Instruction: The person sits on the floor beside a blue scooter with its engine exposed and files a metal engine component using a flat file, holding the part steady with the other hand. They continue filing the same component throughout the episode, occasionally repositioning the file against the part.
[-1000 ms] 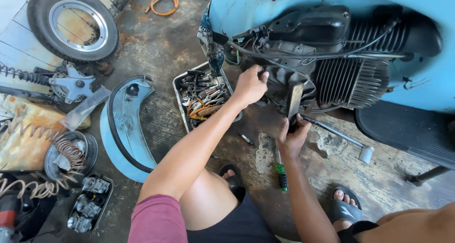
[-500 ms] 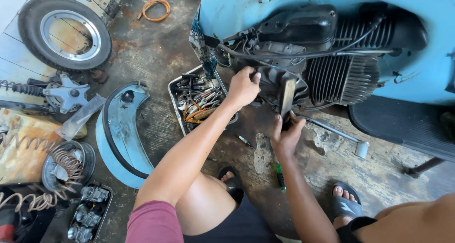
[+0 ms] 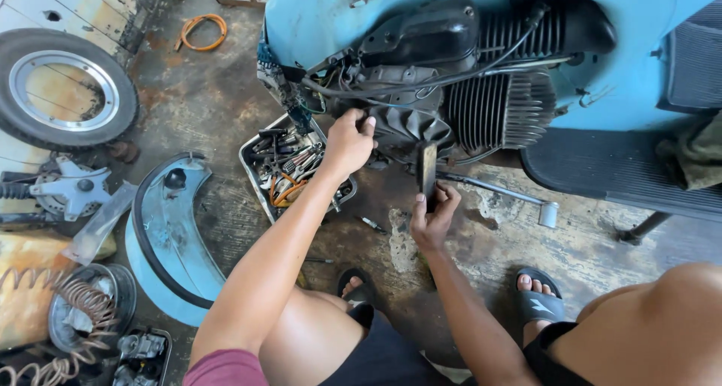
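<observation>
**Both hands on the open engine, side panel already off**

Grip of my left hand (image 3: 350,141) closes on the engine (image 3: 444,77) housing; my right hand (image 3: 432,217) pinches a flat dark part (image 3: 428,168) beneath it. I judge the work half-way: the blue side panel (image 3: 162,235) lies left on the floor, beside the tool tray (image 3: 289,168).

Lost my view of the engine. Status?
Left hand gripping engine casing. Right hand holds flat black part beneath. Tool tray beside left wrist.
</observation>
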